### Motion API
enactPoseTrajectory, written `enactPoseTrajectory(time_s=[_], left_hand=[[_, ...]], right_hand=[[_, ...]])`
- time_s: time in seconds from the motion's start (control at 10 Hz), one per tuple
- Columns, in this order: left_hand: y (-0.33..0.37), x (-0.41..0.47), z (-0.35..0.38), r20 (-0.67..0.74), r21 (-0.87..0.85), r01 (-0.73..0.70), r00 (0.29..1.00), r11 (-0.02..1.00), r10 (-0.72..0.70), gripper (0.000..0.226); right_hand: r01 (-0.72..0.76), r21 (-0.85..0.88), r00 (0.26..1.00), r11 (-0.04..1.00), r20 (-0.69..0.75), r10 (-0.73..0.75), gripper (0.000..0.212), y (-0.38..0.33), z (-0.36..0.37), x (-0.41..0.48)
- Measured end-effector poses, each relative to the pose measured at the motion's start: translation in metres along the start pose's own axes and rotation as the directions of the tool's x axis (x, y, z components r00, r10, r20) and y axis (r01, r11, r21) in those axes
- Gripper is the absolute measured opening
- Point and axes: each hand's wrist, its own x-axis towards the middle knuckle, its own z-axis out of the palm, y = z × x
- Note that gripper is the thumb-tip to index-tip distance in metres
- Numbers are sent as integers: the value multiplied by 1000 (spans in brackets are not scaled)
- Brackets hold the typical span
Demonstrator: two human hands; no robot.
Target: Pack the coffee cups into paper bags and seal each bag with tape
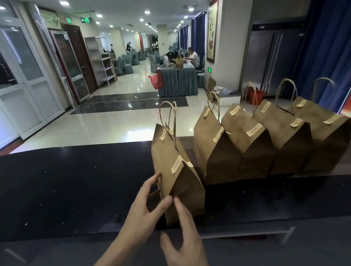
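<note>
A brown paper bag (pixel 177 172) with twine handles stands upright on the black counter (pixel 69 185), its top folded closed and held by two strips of beige tape. My left hand (pixel 146 207) touches its near left side, thumb and fingers spread on the paper. My right hand (pixel 185 238) is just below it, index finger on the bag's near edge. Several more sealed bags (pixel 256 139) stand in a row to the right. No coffee cups are visible.
Beyond the counter lies a glossy tiled floor, a skirted table (pixel 178 81) with seated people, covered chairs and a shelf rack (pixel 105 60). A steel refrigerator (pixel 272 60) and blue curtains (pixel 332 48) are at the right.
</note>
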Motion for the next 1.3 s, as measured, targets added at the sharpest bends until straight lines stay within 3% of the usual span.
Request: enactPoseTrajectory(time_s=[0.1, 0.3, 0.9, 1.3], left_hand=[[-1, 10, -3, -34, -3, -5, 999, 1000, 4, 52], [1, 29, 5, -30, 31, 13, 999, 999, -13, 49], [-15, 83, 18, -26, 13, 14, 1000, 1000, -14, 50], [-19, 61, 5, -66, 79, 8, 998, 997, -3, 50]], right_hand=[[8, 75, 994, 997, -108, 0, 84, 11, -7, 6], [-20, 47, 977, 999, -209, 29, 78, 20, -24, 23], [-6, 78, 985, 997, -173, 19, 76, 41, -41, 73], [21, 86, 990, 996, -141, -8, 73, 28, -41, 64]])
